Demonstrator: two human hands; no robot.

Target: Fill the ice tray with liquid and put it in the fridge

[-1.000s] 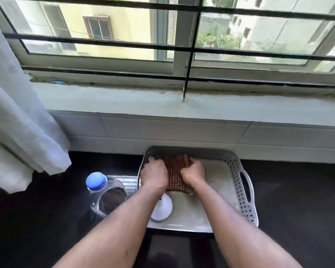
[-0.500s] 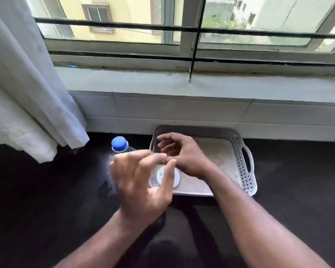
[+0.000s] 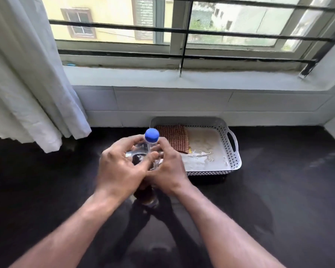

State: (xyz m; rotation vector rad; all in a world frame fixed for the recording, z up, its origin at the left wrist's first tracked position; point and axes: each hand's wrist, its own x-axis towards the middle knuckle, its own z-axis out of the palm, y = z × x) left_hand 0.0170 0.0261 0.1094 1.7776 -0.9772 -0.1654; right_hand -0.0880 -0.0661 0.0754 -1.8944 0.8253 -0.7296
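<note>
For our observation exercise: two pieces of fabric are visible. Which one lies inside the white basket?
The red checked cloth, lying in the far left corner of the basket. The white curtain instead hangs at the left, outside it.

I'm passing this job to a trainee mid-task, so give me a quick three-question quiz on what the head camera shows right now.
1. True or false: the blue cap is on the bottle.
2. Where does the checked cloth lie?
A) on the windowsill
B) in the far left corner of the white tray
C) on the counter under the curtain
3. Short answer: which grips the bottle, the left hand, the right hand, or both?

Key: 1 true; 2 B; 3 both.
</note>
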